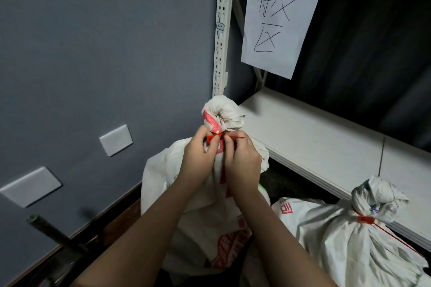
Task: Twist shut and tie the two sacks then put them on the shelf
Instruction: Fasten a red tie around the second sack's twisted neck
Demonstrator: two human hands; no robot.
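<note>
A grey-blue painted wall (98,42) fills the left of the view, with two blank white plastic cover plates (116,140) set low on it and a dark wooden skirting board (121,209) below. A dark metal rod (56,234) leans near the bottom left corner. At centre stands a white woven plastic sack with red print (205,216), upright on the floor, its neck twisted into a bunched topknot. The left hand (198,158) is closed, pinching the head of a thin red plastic cable tie (215,137) wrapped round that neck; the right hand (242,161) is closed too, gripping the neck and the tie from the other side, the tie's tail poking out to the right. Behind rises a white perforated steel shelf upright (221,30), and a white paper sheet with handwritten black characters (279,14) hangs from the upper level. The white shelf board (314,137) runs to the right. Lower right, a second white woven sack (354,247) sits just in front of the shelf edge, its neck already cinched by a red tie (366,219).
</note>
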